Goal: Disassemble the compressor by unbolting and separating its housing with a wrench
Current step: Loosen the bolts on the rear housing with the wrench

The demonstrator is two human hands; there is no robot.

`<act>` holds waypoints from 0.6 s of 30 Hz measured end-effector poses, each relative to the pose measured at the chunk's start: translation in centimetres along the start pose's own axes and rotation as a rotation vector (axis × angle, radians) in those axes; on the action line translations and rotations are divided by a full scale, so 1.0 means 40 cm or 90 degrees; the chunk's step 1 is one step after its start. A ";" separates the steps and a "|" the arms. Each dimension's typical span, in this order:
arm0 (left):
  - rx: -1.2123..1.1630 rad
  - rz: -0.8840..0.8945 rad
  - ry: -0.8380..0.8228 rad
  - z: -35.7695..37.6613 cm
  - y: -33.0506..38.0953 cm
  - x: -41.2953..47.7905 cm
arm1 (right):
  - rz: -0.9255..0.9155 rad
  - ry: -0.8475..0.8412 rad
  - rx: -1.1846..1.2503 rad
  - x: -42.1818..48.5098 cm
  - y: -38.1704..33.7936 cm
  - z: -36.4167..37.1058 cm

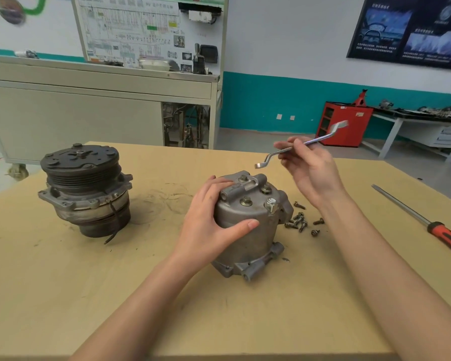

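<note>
We grip the housing [248, 225] with our left hand [208, 225] | our right hand [310, 168] holds the wrench [297, 147] above it | loose bolts [301, 221] beside it on the table [89, 295]

Loose bolts [298, 222] clutter the table [245, 321] right of the housing [245, 235]; the left side lies bare.

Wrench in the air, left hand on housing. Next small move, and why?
Probably lower the wrench onto a top bolt of the housing: bolts sit there unremoved, the right hand holds the wrench clear above them, and the left hand grips the housing steady.
</note>
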State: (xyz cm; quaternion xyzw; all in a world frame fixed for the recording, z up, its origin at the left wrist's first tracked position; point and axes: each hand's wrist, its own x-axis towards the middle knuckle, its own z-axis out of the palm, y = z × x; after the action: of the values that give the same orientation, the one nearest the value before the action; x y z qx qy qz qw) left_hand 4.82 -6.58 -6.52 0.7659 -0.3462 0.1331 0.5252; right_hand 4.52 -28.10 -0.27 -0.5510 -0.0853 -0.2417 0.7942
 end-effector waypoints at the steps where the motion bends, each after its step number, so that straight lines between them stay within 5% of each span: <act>1: 0.000 0.000 0.000 0.000 0.000 -0.001 | -0.089 0.043 -0.146 -0.022 -0.007 0.003; 3: 0.002 -0.002 0.000 0.000 0.002 0.000 | -0.251 0.070 -0.361 -0.080 -0.020 0.016; 9: 0.004 0.007 0.010 0.001 0.003 -0.002 | -0.682 -0.088 -0.793 -0.207 -0.025 0.056; 18: 0.005 0.019 0.018 0.004 -0.004 -0.001 | -0.728 -0.084 -0.826 -0.225 0.029 0.068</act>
State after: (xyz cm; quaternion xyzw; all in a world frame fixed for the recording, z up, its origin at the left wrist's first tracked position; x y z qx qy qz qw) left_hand 4.87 -6.69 -6.71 0.7607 -0.3494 0.1529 0.5252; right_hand -2.40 -22.68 -3.83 -0.7803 -0.2403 -0.5727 0.0729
